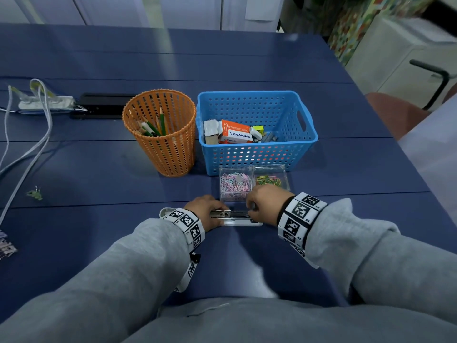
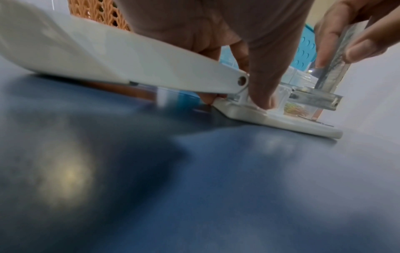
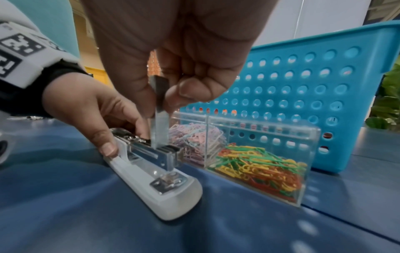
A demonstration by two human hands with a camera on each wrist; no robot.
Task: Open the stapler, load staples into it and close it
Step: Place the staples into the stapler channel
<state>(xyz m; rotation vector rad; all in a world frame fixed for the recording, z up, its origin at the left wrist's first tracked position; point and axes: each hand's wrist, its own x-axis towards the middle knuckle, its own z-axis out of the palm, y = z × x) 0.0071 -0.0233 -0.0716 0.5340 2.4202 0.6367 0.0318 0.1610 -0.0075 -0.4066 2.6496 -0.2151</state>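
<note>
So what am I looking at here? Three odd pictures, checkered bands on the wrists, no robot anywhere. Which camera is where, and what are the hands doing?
There is no robot: a person works with bare hands. The big picture comes from a camera on the person's head; the other two come from cameras worn on each wrist, looking along the fingers. The checkered bands sit on the wrists.

On the blue table lies a white stapler, opened, its lid folded back. The left hand holds it down near the hinge. The right hand pinches a strip of staples almost upright, its lower end at the metal channel.

Behind stand an orange pencil cup, a blue basket of small boxes, and a clear box of paper clips.
</note>
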